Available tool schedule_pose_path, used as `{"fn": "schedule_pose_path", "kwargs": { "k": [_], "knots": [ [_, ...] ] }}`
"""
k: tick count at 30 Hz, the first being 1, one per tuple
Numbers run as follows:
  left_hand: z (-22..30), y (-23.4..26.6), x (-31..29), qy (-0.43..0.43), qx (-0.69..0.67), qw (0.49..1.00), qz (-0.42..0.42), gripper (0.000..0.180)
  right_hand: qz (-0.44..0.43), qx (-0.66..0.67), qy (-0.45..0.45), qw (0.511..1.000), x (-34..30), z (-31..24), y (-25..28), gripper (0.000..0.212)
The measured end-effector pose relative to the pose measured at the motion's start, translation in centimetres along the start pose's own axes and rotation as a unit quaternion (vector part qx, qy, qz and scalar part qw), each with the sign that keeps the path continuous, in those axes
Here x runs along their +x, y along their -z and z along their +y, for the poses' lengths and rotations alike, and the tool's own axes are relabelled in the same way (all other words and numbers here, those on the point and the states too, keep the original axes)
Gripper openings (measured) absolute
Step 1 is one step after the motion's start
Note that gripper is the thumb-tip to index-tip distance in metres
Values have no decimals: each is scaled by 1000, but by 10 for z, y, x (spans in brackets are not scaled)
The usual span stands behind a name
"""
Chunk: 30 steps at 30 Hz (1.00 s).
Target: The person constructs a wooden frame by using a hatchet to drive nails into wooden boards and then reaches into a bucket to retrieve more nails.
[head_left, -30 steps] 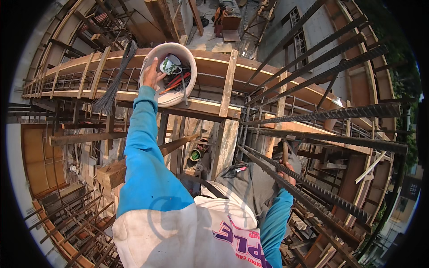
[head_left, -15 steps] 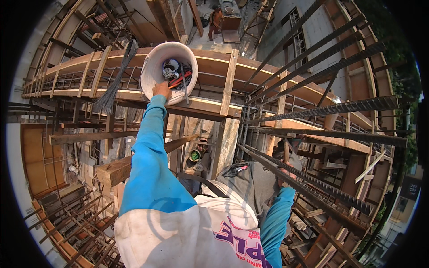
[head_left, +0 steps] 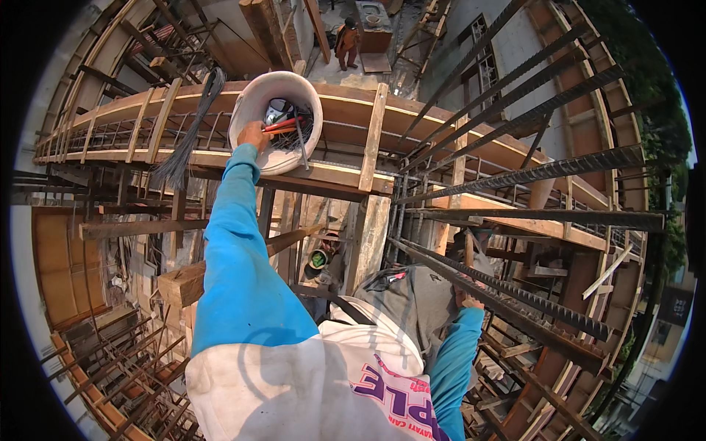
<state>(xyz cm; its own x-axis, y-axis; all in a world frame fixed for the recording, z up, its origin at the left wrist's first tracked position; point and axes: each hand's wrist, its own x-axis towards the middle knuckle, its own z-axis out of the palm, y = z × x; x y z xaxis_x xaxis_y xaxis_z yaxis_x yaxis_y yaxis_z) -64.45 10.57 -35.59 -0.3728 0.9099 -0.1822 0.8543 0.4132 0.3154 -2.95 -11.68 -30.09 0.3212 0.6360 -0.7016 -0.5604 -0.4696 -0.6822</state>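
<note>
From where I stand, this is a half-built site of raw timber and steel: a long wooden trough (head_left: 346, 110) runs across the gap, thick ribbed bars (head_left: 544, 176) fan out on the right, and a co-worker (head_left: 346, 45) is on the floor far below. A pale bucket (head_left: 300, 87) sits on the trough, beside a bundle of thin wire (head_left: 184, 143).

The left hand (head_left: 252, 137) is inside the bucket, its fingers seemingly closed around the near end of some red-handled pliers (head_left: 281, 130). The pliers lie among dark odds and ends, next to a mug (head_left: 279, 109) and a metal rod (head_left: 302, 147). I'd judge them stiff, fairly weighty for their size and hard to break, with smooth handles that might slip in a dusty palm. Both red handles together, well back from the metal end, look the best place to hold.

The right hand (head_left: 467, 299) is down by the bars, near a wooden handle (head_left: 469, 248); I can't tell whether it grips anything.
</note>
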Motion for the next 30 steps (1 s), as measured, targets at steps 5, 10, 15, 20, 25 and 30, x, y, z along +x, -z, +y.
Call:
{"fn": "schedule_pose_path", "kwargs": {
  "k": [5,10,15,20,25,30],
  "knots": [
    [13,8,-10,-20,49,989,140,26,-30,72,-61,995,6,-3,2,29],
    [24,-16,-28,-54,121,946,297,20,21,-3,12,1000,1,4,-2,30],
    [17,-19,-41,-123,145,942,275,15,19,14,8,1000,2,5,-1,30],
    [15,-7,-46,-18,233,972,33,18,-15,-1,-16,1000,3,-1,-1,30],
    [0,-27,-33,-75,186,980,2,22,-1,45,-7,999,4,5,-1,31],
    [12,-45,-26,7,196,979,-55,43,-21,77,10,997,-13,-2,-9,30]
  ]
}}
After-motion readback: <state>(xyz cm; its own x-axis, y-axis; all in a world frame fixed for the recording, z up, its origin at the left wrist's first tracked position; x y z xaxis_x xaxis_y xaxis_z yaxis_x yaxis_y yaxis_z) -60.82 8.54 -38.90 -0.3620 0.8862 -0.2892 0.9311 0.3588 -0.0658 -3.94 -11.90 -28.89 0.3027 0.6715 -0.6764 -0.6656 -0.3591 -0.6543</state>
